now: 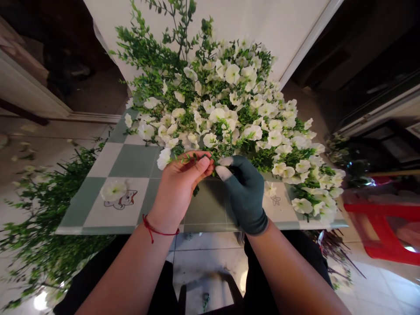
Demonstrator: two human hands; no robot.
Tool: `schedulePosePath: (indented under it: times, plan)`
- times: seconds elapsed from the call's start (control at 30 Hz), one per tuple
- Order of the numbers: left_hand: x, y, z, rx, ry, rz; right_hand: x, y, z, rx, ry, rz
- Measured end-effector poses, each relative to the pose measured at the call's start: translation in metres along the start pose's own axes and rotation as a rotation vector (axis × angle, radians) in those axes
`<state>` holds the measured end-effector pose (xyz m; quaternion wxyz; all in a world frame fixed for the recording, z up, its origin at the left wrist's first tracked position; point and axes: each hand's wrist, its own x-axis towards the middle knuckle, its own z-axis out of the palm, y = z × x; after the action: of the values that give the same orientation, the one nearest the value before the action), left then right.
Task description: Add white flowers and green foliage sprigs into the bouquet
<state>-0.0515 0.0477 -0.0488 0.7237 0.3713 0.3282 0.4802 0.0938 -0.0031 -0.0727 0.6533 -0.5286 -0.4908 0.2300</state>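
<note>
My left hand (185,175), bare with a red string bracelet (160,232) at the wrist, pinches a thin green leafy stem (193,156) between thumb and fingers. Thumb and forefinger of my right hand (246,188), in a dark green glove with whitish fingertips, close on the same greenery just beside it. Part of the stem is hidden behind the fingers. A white flower (163,158) shows at the left hand's knuckles; whether it belongs to this stem I cannot tell. Right behind both hands lies a large heap of artificial white flowers (232,73) with small green leaves.
The table (129,161) has a green-and-white checked cover. On it, a loose white flower head (113,190) lies to the left. Green foliage bundles (42,227) are on the floor at left. A red plastic stool (377,232) stands at right. Behind the heap is a white panel (259,22).
</note>
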Motion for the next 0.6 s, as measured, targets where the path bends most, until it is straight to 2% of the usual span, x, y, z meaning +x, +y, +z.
schedulePosePath:
  times: [0.27, 0.5, 0.6]
  plan:
    - [0.0031, 0.0000, -0.0034, -0.077, -0.055, -0.139, 0.0006, 0.0005, -0.0014, 0.078, -0.015, 0.023]
    - [0.0034, 0.0022, -0.0017, -0.104, -0.119, -0.141, 0.0002, 0.0007, -0.0019, 0.144, 0.001, 0.028]
    - [0.0034, 0.0027, -0.0014, -0.125, -0.110, -0.155, 0.0002, 0.0008, -0.0022, 0.137, -0.002, 0.019]
